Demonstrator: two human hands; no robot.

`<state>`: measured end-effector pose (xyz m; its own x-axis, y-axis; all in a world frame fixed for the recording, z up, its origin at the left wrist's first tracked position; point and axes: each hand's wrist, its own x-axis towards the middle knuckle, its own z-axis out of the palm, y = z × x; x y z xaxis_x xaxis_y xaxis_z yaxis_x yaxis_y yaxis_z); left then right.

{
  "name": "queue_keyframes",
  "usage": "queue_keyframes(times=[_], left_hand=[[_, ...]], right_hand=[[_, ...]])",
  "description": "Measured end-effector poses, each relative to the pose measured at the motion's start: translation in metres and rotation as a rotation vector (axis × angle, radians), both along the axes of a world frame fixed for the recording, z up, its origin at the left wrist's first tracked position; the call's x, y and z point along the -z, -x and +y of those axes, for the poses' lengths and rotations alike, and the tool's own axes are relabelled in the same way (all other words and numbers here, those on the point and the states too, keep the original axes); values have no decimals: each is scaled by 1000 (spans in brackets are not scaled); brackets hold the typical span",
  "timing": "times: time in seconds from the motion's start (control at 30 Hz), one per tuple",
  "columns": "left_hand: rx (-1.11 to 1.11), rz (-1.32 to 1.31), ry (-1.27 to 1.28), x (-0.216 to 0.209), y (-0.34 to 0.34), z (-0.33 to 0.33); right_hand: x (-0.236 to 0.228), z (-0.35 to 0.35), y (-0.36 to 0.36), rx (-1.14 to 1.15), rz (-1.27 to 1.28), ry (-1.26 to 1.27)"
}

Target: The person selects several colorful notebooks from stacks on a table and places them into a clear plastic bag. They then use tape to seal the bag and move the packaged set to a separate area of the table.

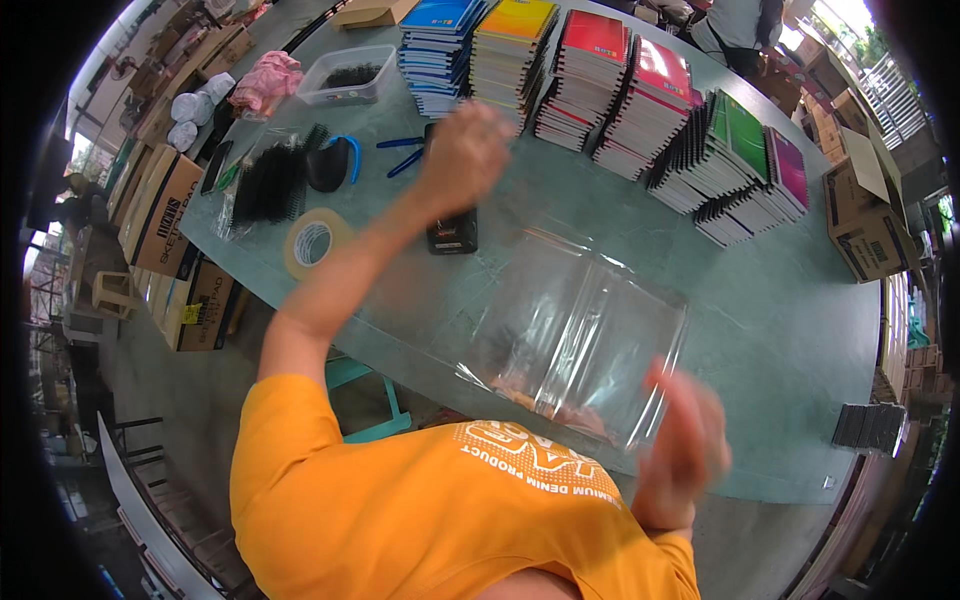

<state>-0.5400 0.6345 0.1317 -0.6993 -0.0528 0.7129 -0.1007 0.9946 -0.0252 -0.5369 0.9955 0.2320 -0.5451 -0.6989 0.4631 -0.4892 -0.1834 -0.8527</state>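
A clear plastic sheet or bag [575, 325], glossy and creased, lies on the green table near its front edge. My right hand [688, 435] is at the sheet's right edge, smeared by motion, and whether it grips the plastic does not show. Farther left and forward, my left hand [467, 155] is above the table, also blurred. Its fingers look curled, but what they hold, if anything, cannot be made out. Just below that hand is a black box-like object [453, 233], partly hidden by my wrist. Blue-handled scissors or pliers [402, 160] rest beside my left hand.
Spiral notebooks stand in stacks at the back: blue [437, 65], yellow [510, 60], red [590, 75], green [735, 140]. Packing tape [312, 243], black binding coils [270, 185] and a plastic tub [346, 75] occupy the left. Cartons [868, 215] stand at the right; a black stack [868, 428] lies nearer.
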Motion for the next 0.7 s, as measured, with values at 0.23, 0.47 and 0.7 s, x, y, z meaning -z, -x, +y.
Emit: queue_keyframes(times=[0.23,0.47,0.7], left_hand=[[-414,-30,217,-33,28,-172],[-245,-79,98,-68,21,-196],[322,-252,140,-83,0,-50]], right_hand=[[-32,-90,-48,-679,-255,773],[12,-209,31,-462,-449,134],[95,-283,126,-402,-1454,117]])
